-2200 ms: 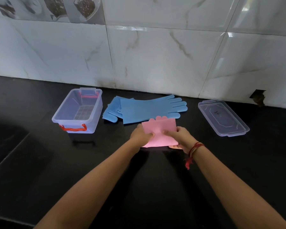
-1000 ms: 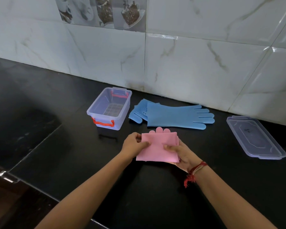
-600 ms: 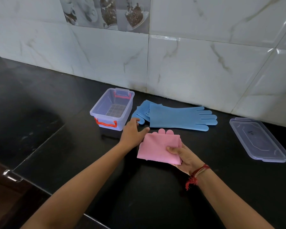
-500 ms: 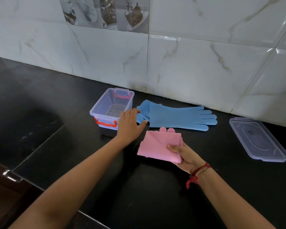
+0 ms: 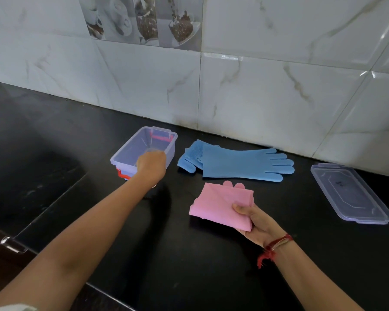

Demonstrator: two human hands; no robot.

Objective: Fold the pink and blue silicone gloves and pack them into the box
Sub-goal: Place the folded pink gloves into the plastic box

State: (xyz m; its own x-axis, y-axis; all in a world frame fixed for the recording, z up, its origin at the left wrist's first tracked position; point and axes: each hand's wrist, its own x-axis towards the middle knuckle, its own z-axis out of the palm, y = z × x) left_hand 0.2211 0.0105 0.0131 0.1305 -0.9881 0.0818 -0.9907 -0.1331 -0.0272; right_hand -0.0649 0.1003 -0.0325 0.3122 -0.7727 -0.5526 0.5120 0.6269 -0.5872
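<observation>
Right hand (image 5: 257,221) at lower right of centre pinches the folded pink silicone gloves (image 5: 220,205) by their right edge, thumb on top, holding them over the black counter (image 5: 189,261). Left hand (image 5: 151,166) sits at the near rim of the clear plastic box (image 5: 130,149) left of centre; it's blurry, can't tell if it's actually gripping. Blue silicone gloves (image 5: 236,163) lie flat mid-frame, clear lid (image 5: 350,194) far right.
</observation>
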